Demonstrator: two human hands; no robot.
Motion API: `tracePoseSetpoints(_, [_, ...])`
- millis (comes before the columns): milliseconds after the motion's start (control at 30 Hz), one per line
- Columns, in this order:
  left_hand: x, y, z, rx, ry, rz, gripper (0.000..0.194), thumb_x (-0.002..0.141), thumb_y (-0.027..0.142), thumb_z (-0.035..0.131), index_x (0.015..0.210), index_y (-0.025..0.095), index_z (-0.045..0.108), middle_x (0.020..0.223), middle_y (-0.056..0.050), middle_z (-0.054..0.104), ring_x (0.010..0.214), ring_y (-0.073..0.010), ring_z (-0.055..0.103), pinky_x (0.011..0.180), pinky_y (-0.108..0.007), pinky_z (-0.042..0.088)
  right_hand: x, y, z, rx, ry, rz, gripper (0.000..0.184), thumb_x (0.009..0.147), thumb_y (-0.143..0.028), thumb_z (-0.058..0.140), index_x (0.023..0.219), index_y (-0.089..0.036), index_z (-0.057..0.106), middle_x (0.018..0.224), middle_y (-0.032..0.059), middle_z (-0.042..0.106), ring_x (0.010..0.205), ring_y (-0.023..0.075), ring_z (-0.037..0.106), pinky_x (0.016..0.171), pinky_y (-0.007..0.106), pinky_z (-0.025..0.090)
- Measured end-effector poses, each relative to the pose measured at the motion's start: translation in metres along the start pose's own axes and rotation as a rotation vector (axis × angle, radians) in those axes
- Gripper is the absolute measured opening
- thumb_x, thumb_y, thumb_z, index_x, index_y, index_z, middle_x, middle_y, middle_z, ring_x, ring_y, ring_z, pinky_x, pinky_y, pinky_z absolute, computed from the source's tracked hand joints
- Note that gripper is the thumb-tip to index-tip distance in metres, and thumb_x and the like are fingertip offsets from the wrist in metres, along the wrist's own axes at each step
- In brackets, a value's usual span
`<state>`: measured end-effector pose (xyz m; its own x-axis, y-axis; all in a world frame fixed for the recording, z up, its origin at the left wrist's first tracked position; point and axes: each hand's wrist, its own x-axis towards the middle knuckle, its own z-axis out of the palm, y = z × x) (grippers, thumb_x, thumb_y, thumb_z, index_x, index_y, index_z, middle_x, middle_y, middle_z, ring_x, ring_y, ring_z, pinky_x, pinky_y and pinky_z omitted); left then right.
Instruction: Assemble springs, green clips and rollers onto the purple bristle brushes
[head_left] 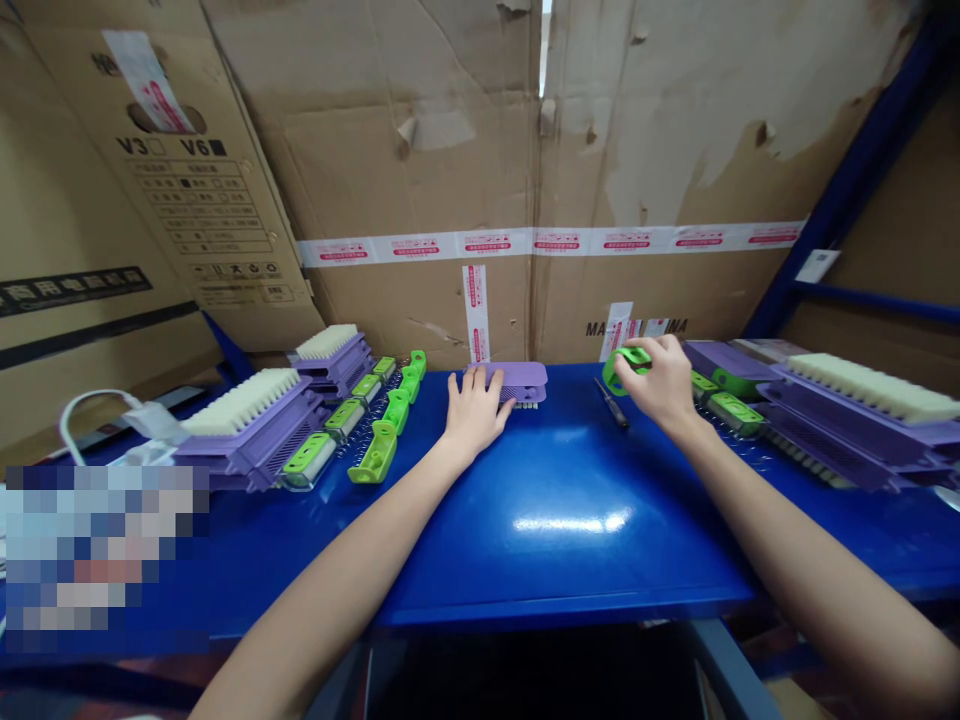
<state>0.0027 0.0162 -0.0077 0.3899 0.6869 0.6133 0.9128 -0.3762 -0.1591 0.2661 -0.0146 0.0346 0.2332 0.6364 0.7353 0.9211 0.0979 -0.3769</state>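
My left hand (pixel 476 412) lies over the left end of a purple plastic casing (pixel 525 378), its fingers stretched out and spread. Pale bristle-like tips show beneath the casing, and its left end is partly hidden by the hand. Raised off the table to the right, my right hand (pixel 660 380) pinches a green plastic bracket (pixel 616 374) between thumb and fingers. A dark screwdriver (pixel 613 405) rests on the blue table (pixel 555 570), just below that bracket.
Purple casings with cream bristle blocks stand stacked at left (pixel 240 400) and right (pixel 877 385). Green brackets (pixel 375 455) line up beside clear-and-green parts (pixel 307 455) and scattered screws. A white charger (pixel 157 420) is at far left. Cardboard (pixel 420 180) walls the back.
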Motion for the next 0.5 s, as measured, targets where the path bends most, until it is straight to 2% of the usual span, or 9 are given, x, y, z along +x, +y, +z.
tracePoseSetpoints(167, [0.000, 0.000, -0.001, 0.002, -0.007, -0.003, 0.051, 0.091, 0.046, 0.041, 0.131, 0.015, 0.048, 0.132, -0.019, 0.051, 0.124, -0.0340, 0.045, 0.102, -0.056, 0.032, -0.016, -0.019, 0.022, 0.216, -0.068, -0.073, 0.019, 0.077, -0.033, 0.055, 0.086, -0.018, 0.062, 0.086, 0.0078, 0.060, 0.082, 0.0209, 0.057, 0.079, 0.033, 0.046])
tracePoseSetpoints(300, [0.000, 0.001, -0.001, 0.013, -0.022, -0.016, 0.051, 0.091, 0.046, 0.040, 0.132, 0.016, 0.048, 0.133, -0.018, 0.051, 0.125, -0.0329, 0.043, 0.103, -0.054, 0.030, -0.026, -0.028, 0.037, 0.303, -0.128, -0.109, 0.015, 0.074, -0.032, 0.055, 0.081, -0.019, 0.055, 0.082, 0.0062, 0.061, 0.076, 0.0192, 0.057, 0.072, 0.031, 0.045])
tracePoseSetpoints(433, [0.000, 0.001, -0.002, 0.018, -0.032, -0.023, 0.051, 0.091, 0.046, 0.040, 0.132, 0.016, 0.048, 0.133, -0.018, 0.050, 0.125, -0.0330, 0.043, 0.104, -0.054, 0.030, -0.027, -0.031, 0.038, 0.284, -0.129, -0.139, 0.014, 0.075, -0.033, 0.053, 0.072, -0.020, 0.048, 0.074, 0.0045, 0.058, 0.069, 0.0178, 0.054, 0.066, 0.029, 0.042])
tracePoseSetpoints(500, [0.000, 0.001, -0.002, 0.017, -0.032, -0.023, 0.051, 0.091, 0.046, 0.040, 0.132, 0.016, 0.048, 0.133, -0.018, 0.050, 0.125, -0.0331, 0.043, 0.104, -0.054, 0.029, -0.027, -0.031, 0.035, 0.258, -0.147, -0.127, 0.015, 0.076, -0.033, 0.052, 0.077, -0.019, 0.051, 0.077, 0.0058, 0.059, 0.070, 0.0181, 0.055, 0.066, 0.029, 0.043])
